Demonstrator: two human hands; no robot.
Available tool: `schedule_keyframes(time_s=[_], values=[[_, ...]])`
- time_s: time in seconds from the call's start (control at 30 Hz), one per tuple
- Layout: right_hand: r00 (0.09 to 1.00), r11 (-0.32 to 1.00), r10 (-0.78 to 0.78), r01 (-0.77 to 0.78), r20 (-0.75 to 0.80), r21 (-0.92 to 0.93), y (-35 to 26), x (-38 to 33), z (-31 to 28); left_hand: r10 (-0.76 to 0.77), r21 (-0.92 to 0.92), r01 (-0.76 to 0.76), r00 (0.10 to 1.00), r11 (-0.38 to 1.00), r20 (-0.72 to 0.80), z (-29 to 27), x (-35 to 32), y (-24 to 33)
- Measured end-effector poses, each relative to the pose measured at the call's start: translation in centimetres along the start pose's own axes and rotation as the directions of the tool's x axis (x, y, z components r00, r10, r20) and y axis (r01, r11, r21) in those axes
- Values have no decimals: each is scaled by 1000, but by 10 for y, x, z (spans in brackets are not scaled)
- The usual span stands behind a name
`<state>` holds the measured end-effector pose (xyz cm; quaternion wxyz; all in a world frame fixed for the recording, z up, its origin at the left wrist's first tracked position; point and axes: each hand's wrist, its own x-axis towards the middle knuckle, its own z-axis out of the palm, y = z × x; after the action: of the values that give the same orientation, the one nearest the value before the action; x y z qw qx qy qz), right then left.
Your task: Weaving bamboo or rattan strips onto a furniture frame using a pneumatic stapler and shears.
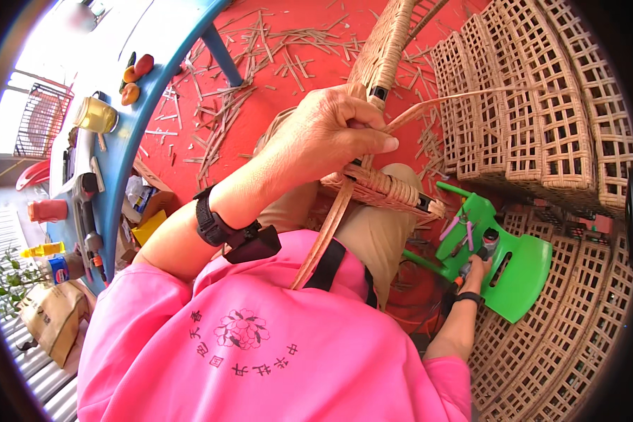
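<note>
My left hand (341, 133) is closed, thumb and finger pinching a flat tan wicker strip (436, 102) at the corner of a woven wicker frame (380, 60). One strip end runs out to the right, and another strip (325, 228) hangs down over my pink shirt. The frame's lower woven bar (383, 186) lies across my lap, with dark metal showing at its ends. Off to the right, my right hand (477, 271) wraps round a grey and black power tool (488, 243) at a green plastic chair (524, 271). Its exact kind is unclear. Pink-handled scissors (458, 226) rest on that chair.
Openwork wicker panels (513, 105) stand stacked at the right, with more woven panels (563, 316) below. Cut strip scraps (225, 130) litter the red floor. A blue table (130, 126) at the left bears a jar of yellow liquid (97, 114), fruit and tools.
</note>
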<state>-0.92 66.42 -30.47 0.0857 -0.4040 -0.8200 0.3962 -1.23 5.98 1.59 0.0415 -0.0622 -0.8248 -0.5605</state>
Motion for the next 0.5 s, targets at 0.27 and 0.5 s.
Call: schedule_keyframes(time_s=[0.27,0.5], values=[[930,784,-349,224,112,579,-157,-179,-109,-6,-170,19,997,985,78,-2,3,-16],[805,877,-445,303,392,374,-305,-369,-143,93,-208,-77,993,975,71,1,7,-28]])
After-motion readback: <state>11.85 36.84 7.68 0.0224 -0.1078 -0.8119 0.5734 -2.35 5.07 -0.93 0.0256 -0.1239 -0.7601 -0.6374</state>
